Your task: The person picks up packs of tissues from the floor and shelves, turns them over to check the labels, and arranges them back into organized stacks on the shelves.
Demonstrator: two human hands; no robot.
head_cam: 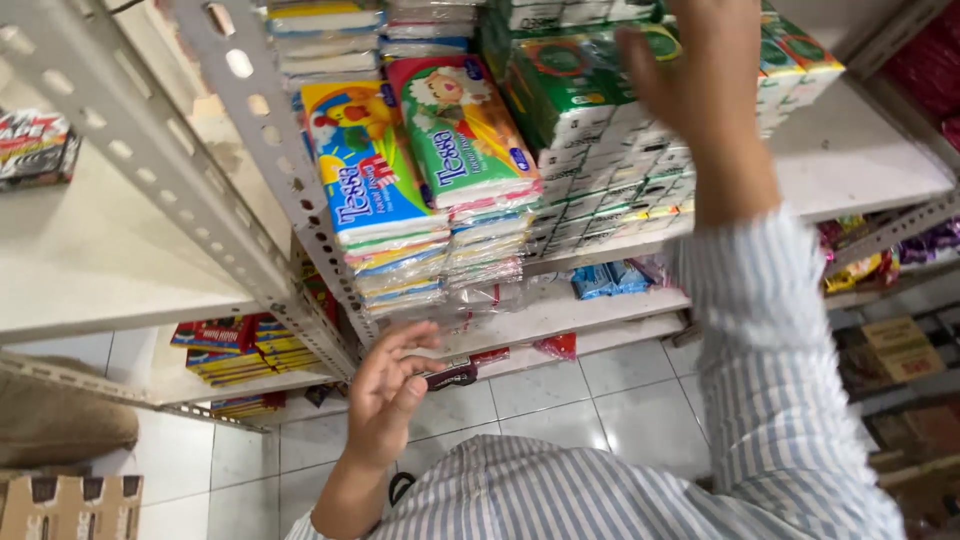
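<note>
Right hand (690,80) is up at the stacked green tissue packs (590,110) on the shelf (860,160), fingers spread, gripping nothing. Left hand (385,395) hangs lower, half-curled, empty, below the blue-and-yellow packs (375,190).

Before you, stacked soft tissue packs (375,170) in blue, yellow and green stood on the shelf (870,160), green-and-white boxes (590,110) stacked beside them, red-and-yellow packets (235,345) lay lower left, cardboard carton (70,505) bottom left.
</note>
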